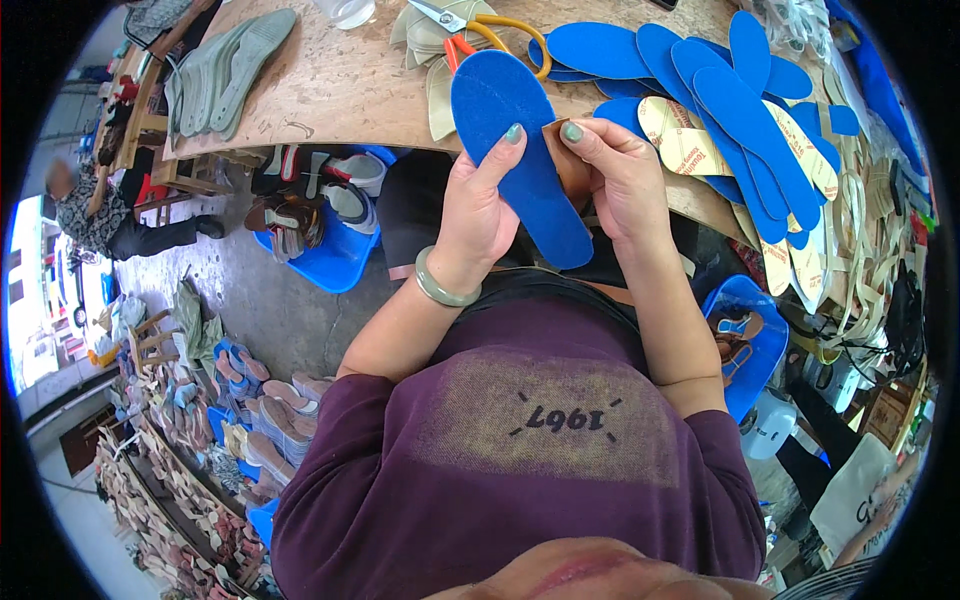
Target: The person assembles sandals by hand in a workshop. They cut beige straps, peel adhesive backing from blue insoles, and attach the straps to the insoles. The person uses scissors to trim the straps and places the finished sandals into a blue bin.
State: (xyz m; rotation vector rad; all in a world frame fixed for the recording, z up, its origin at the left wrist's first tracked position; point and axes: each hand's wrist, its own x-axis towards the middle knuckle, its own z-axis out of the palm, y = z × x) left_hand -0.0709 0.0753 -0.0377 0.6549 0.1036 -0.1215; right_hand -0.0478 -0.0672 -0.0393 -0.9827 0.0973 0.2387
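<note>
A blue shoe insole (pixel 503 105) is held up just off the table's near edge, tilted with its wide end toward the far left. My left hand (pixel 478 205) grips its left side, thumb lying on the blue face and fingers behind. At the insole's right edge, my right hand (pixel 628 185) pinches a brown, leather-like piece (pixel 572 172) between thumb and fingers. Part of that piece goes behind the insole, so I cannot tell whether the two are joined. Scissors (pixel 492 28) with orange handles lie just beyond the insole, over some beige pieces (pixel 440 98).
More blue insoles (pixel 700 85), some showing printed cream backing, are piled on the wooden table (pixel 340 85) at right. Grey soles (pixel 230 80) stand at far left. Below are blue bins of footwear (pixel 335 262) (pixel 750 375). Shoes crowd the left floor; a person (pixel 120 215) is beyond.
</note>
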